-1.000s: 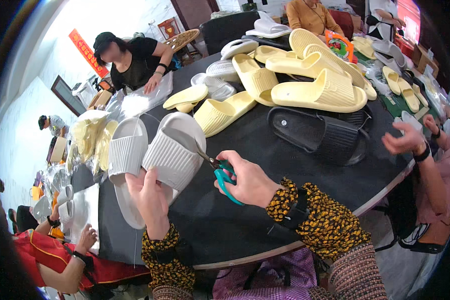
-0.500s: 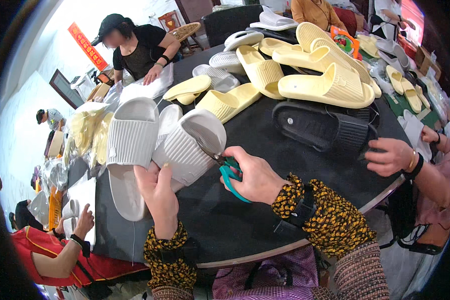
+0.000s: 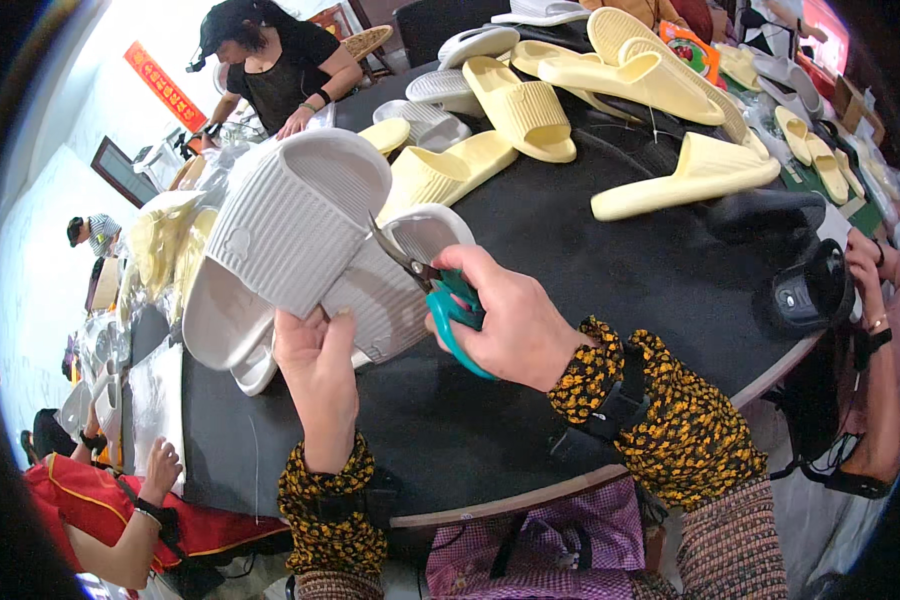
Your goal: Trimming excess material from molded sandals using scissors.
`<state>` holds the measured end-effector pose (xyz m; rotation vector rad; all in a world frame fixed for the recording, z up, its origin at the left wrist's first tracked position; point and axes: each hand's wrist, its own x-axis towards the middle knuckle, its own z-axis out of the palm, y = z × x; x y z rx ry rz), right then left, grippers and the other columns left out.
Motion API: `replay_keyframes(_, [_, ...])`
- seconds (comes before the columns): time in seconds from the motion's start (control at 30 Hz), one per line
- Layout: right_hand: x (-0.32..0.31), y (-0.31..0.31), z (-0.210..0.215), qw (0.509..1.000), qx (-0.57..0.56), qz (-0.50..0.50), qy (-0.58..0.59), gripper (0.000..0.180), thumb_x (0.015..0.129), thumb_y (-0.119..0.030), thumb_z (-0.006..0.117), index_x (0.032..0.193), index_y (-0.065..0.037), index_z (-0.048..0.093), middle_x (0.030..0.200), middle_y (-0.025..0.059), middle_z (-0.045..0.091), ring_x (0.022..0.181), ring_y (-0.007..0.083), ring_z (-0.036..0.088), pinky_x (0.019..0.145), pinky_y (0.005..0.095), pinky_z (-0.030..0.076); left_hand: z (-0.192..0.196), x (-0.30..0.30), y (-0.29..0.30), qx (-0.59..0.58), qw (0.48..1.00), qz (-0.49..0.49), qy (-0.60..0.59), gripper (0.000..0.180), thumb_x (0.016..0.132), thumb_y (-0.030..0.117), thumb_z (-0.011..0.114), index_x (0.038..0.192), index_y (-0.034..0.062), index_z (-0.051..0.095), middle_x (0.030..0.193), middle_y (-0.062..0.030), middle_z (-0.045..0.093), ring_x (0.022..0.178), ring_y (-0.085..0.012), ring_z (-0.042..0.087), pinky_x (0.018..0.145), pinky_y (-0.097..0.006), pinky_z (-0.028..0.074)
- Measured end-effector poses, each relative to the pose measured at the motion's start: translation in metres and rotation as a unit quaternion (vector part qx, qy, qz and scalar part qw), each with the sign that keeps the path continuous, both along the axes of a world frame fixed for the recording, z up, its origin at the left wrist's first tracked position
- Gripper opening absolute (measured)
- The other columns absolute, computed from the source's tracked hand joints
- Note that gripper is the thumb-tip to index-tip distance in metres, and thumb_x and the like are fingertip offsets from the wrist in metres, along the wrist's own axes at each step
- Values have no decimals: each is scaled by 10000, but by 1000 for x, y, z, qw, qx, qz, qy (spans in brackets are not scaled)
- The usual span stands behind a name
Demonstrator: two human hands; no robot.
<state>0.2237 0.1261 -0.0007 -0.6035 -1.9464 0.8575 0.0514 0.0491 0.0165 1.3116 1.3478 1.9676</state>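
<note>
Closed around a pair of light grey ribbed slide slippers, my left hand (image 3: pixel 315 385) keeps them raised over the black table (image 3: pixel 500 430). One grey slipper (image 3: pixel 280 230) tilts in front, its strap toward me; the other grey slipper (image 3: pixel 385 300) lies partly behind it. My right hand (image 3: pixel 515 325) grips scissors (image 3: pixel 455 315) with teal handles. Their dark blades point up and left, beside the front slipper's strap and over the opening of the other. Whether the blades touch either slipper, I cannot tell.
Pale yellow slippers (image 3: pixel 685 180) and several grey ones are heaped across the far table. At the right, a co-worker's hand (image 3: pixel 867 270) is by a black slipper (image 3: pixel 815 285). Another co-worker's hand (image 3: pixel 160 470) is near white plastic (image 3: pixel 157 405) at left. A person (image 3: pixel 280 70) stands opposite.
My left hand has turned and lifted the grey slippers, bringing the front one rightward. The scissors now point more upward. The co-worker's black slipper has moved right, toward the table's edge.
</note>
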Motion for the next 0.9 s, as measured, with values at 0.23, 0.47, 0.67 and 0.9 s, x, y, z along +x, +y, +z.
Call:
replay_keyframes(0.23, [-1, -4, 2, 1000, 18, -16, 2, 466, 760, -157, 707, 1142, -29, 473, 871, 124, 612, 709, 182, 631, 646, 303, 517, -6, -6, -4, -24, 999, -26, 40, 432, 812, -117, 505, 1229, -25, 436, 1211, -131, 541, 1128, -189, 512, 963, -306, 383])
replay_keyframes(0.47, [4, -3, 5, 999, -20, -29, 18, 439, 772, -146, 690, 1144, -48, 479, 862, 122, 606, 708, 182, 631, 634, 302, 515, -12, -5, -4, -80, 994, -39, 58, 411, 807, -122, 513, 1202, -18, 471, 1159, -108, 568, 1057, -165, 541, 904, -288, 419])
replay_keyframes(0.67, [0, 0, 0, 997, 27, -39, 56, 389, 782, -101, 645, 1116, -42, 454, 841, 159, 596, 726, 274, 645, 638, 336, 517, -11, -7, -7, -73, 991, -41, 103, 408, 779, -112, 524, 1176, -25, 498, 1127, -101, 580, 1044, -157, 534, 891, -283, 410])
replay_keyframes(0.9, [4, 3, 3, 997, -3, -36, 65, 364, 815, -132, 637, 1105, -30, 441, 811, 202, 603, 768, 356, 629, 656, 386, 496, -16, -9, -3, -73, 992, -52, 84, 515, 746, -139, 477, 1250, -49, 424, 1244, -155, 511, 1180, -222, 474, 986, -322, 357])
